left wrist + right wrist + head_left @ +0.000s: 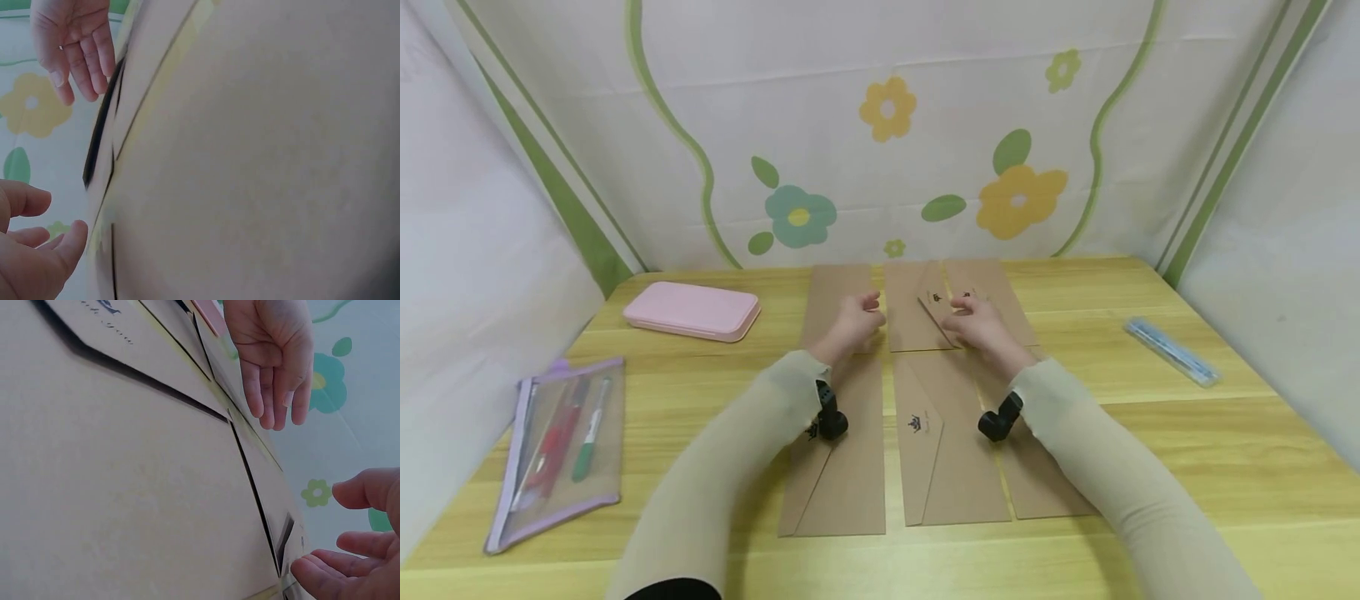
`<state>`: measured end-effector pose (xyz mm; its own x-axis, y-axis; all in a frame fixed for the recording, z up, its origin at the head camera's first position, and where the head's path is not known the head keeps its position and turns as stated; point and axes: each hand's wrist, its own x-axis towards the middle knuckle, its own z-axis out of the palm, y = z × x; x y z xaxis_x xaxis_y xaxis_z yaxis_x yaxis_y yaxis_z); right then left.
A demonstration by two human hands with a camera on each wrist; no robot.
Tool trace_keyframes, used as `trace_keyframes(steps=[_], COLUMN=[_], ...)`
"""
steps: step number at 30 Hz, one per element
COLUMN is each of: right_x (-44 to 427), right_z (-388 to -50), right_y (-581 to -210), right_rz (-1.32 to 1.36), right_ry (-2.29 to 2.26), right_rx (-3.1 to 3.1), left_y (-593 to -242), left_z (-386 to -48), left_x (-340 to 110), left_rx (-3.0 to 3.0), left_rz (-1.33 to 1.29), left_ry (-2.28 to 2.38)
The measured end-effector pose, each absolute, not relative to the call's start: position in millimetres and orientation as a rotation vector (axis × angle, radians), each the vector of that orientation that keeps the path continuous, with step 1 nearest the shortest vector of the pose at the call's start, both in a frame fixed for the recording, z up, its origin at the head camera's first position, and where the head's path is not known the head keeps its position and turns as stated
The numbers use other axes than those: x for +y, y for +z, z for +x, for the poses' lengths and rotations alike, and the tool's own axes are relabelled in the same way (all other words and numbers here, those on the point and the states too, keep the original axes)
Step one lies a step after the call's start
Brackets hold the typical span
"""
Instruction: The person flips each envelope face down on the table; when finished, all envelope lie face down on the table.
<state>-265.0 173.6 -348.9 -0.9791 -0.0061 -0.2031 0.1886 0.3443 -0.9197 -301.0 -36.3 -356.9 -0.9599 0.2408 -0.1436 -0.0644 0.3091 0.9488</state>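
Observation:
Several brown paper envelopes lie in two rows on the wooden table, among them a front middle one (962,467) with a crown print on its flap. Over the back left envelope (829,292) hovers my left hand (853,323), fingers loosely bent and holding nothing. My right hand (987,330) is above the back middle envelope (906,321) and the back right one (996,279), its fingers relaxed and empty. The flap of the back middle envelope stands slightly raised. Both wrist views show the left hand (272,362) and right hand (75,47) apart.
On the left are a pink case (692,310) and a mesh zip pouch (602,450) with pens inside. A clear blue packet (1172,350) lies at the right. A flowered white curtain (700,50) hangs behind the table.

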Motion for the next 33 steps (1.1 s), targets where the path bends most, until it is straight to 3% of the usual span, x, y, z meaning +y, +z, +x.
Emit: trace_keyframes(steps=[15,33], right_x=[170.3,164.3], right_z=[-265.8,-269.4], right_y=[-353.2,-354.0], right_rz=[0.221,0.323], right_ry=[-1.553,-1.689], right_rx=[2.564,2.46], left_y=[-364.5,-372.1], left_z=[-301.0,-301.3], left_x=[-20.2,-18.7], left_rx=[2.346,2.143], left_rz=[0.071,-0.099], left_ry=[1.648,2.032])
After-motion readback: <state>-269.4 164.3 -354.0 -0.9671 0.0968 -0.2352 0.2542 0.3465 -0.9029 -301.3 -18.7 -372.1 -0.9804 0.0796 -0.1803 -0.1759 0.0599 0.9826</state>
